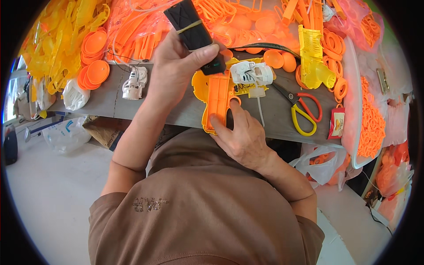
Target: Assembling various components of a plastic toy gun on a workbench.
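My left hand (179,62) is raised over the bench, closed round a black rectangular block (187,24) with a tan rubber band about it. The block's lower end hangs just over a yellow toy gun half-shell (201,86) lying on the bench. Inside that shell sits an orange handle-shaped part (218,97) with a trigger ring. My right hand (243,134) grips the handle end, thumb on the orange part and fingers at the ring. A white plastic mechanism (252,73) with thin wires lies at the shell's right part.
Scissors (304,115) with red and yellow handles lie on the right. A second white mechanism (134,84) stands at left. Orange discs (95,73), yellow parts (66,39) and another yellow shell (312,57) line the back. A clear tub (353,110) holds small orange pieces.
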A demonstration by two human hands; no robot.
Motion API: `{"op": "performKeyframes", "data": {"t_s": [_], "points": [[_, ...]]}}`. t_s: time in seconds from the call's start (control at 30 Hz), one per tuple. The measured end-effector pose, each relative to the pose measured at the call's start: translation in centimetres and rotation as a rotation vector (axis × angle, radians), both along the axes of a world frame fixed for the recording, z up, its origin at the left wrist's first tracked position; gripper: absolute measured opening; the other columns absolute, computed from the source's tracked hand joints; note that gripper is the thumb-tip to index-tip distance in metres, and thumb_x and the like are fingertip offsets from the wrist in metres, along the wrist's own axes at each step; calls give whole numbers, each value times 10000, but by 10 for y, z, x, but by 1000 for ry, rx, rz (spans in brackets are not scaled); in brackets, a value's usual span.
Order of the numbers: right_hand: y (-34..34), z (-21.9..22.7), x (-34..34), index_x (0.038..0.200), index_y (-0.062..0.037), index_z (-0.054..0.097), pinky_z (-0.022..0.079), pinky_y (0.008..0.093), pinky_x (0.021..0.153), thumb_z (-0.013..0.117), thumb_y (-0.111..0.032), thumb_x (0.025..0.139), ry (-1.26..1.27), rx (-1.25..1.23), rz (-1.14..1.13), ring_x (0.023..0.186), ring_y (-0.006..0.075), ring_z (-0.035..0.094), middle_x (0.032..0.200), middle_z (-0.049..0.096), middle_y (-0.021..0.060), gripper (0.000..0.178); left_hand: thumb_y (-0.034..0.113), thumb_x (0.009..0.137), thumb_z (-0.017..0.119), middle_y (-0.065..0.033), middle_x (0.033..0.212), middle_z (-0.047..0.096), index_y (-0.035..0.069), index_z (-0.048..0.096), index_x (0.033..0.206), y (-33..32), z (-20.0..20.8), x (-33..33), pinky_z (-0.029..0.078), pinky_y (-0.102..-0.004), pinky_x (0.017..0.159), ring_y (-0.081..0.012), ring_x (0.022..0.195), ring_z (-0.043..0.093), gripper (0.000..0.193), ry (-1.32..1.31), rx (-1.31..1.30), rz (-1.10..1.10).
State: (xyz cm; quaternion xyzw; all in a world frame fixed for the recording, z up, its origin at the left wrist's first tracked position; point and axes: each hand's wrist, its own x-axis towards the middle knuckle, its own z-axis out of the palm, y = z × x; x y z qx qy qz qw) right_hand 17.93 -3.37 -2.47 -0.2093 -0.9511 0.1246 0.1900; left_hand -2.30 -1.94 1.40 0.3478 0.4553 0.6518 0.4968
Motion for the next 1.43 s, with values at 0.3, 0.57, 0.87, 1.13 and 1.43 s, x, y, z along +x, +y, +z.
{"op": "performKeyframes", "data": {"t_s": [0.3, 0.57, 0.87, 1.13, 1.43], "points": [[2, -7, 2, 1055, -81, 639, 499, 310, 632, 773, -219, 638, 55, 7, 41, 780, 262, 573, 1117, 491, 273, 459, -31, 852, 618, -140, 985, 642, -9, 435, 1130, 3, -14, 3, 539, -338, 816, -211, 901, 650, 333, 135, 89, -32], [8, -9, 2, 1040, -73, 640, 487, 284, 582, 747, -189, 625, 107, -27, 65, 686, 208, 538, 1096, 496, 260, 443, -81, 827, 619, -121, 988, 626, -22, 432, 1137, -2, -11, 6, 529, -337, 833, -201, 920, 633, 367, 358, 109, -22], [14, -20, 0, 1037, -54, 648, 465, 260, 509, 723, -164, 653, 225, 34, 84, 613, 187, 517, 1062, 512, 265, 406, -134, 799, 587, -167, 1036, 596, -46, 422, 1111, -4, -24, 6, 525, -356, 847, -236, 957, 623, 363, 415, 219, 17], [20, -20, 2, 981, -27, 671, 402, 224, 445, 659, -152, 741, 291, 67, 106, 582, 151, 503, 966, 558, 254, 272, -46, 795, 632, -238, 1013, 609, -78, 426, 1076, -6, -26, 8, 546, -421, 813, -322, 889, 658, 350, 525, 243, 84], [16, -34, -4, 819, -34, 681, 416, 235, 429, 728, -162, 743, 450, 0, 33, 569, 176, 513, 972, 559, 262, 157, 160, 829, 634, -243, 988, 602, -64, 425, 1119, -4, -32, 5, 560, -444, 750, -326, 817, 653, 422, 668, 176, 140]]}}
